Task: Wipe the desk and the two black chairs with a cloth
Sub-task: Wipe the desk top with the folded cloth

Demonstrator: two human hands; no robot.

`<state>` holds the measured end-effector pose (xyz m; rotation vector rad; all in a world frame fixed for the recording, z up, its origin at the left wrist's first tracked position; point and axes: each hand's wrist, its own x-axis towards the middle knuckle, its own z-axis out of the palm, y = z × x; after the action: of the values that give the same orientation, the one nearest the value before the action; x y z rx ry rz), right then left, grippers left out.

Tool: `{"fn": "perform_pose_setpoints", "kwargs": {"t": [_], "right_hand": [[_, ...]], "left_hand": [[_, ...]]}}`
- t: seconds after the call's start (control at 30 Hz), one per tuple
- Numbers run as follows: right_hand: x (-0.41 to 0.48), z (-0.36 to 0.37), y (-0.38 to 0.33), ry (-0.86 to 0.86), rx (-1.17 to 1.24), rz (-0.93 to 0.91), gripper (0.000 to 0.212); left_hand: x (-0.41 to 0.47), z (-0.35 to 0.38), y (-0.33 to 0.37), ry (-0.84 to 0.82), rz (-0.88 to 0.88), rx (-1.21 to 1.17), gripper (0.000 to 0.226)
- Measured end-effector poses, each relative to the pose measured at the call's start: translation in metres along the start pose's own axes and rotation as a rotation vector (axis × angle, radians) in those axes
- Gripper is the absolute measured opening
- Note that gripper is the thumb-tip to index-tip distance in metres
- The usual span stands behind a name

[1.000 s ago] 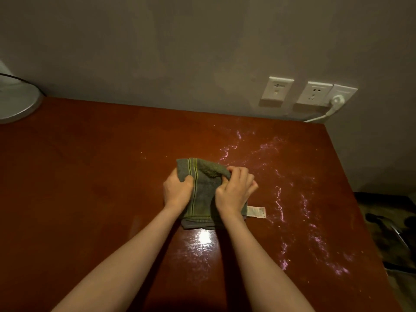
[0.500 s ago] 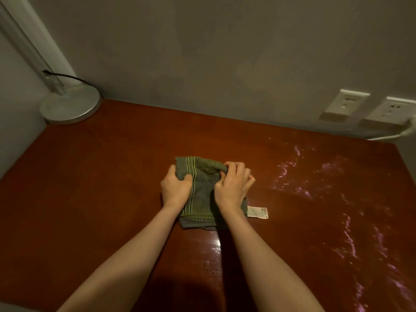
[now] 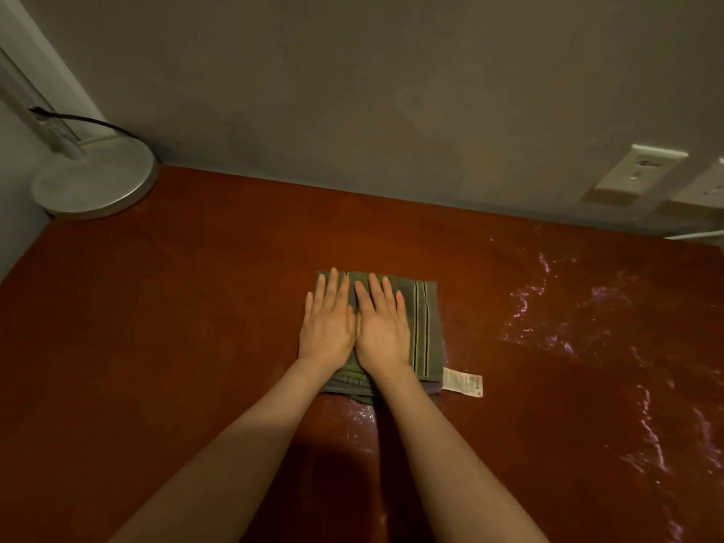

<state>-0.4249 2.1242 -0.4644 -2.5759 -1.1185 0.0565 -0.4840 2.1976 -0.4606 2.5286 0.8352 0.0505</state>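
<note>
Both hands lie flat, side by side, pressing the folded cloth (image 3: 425, 327) on the mid desk (image 3: 176, 327): left hand (image 3: 327, 327), right hand (image 3: 382, 331) (fingers straight). A label (image 3: 462, 382) sticks out right.

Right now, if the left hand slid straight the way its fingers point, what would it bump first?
Probably the plain grey wall. The left hand points across bare reddish-brown wooden desk toward it; the round silver lamp base stands far left.
</note>
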Motion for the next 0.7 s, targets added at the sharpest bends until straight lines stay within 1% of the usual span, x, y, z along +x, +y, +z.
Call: {"fn": "perform_pose_setpoints", "kwargs": {"t": [0.03,0.13,0.33,0.47,0.6,0.7], "right_hand": [[-0.001,0.003,0.002,-0.041,0.019,-0.010,0.048],[0.003,0.007,0.014,-0.038,0.039,-0.010,0.048],[-0.001,-0.001,0.036,-0.021,0.074,-0.024,0.045],[-0.006,-0.013,0.073,-0.006,0.049,0.010,0.045],[-0.014,-0.023,0.110,0.013,0.005,0.070,0.048],[-0.021,-0.031,0.137,0.014,-0.018,0.113,0.046]], "left_hand": [[0.001,0.003,-0.002,-0.023,-0.006,0.054,0.053],[0.004,0.007,0.001,0.000,-0.023,0.115,0.052],[0.003,0.021,0.024,0.030,-0.047,0.113,0.053],[0.007,0.037,0.058,0.038,-0.010,0.111,0.053],[0.012,0.053,0.093,0.017,0.038,0.121,0.053],[0.014,0.066,0.120,0.000,0.084,0.122,0.053]]}}
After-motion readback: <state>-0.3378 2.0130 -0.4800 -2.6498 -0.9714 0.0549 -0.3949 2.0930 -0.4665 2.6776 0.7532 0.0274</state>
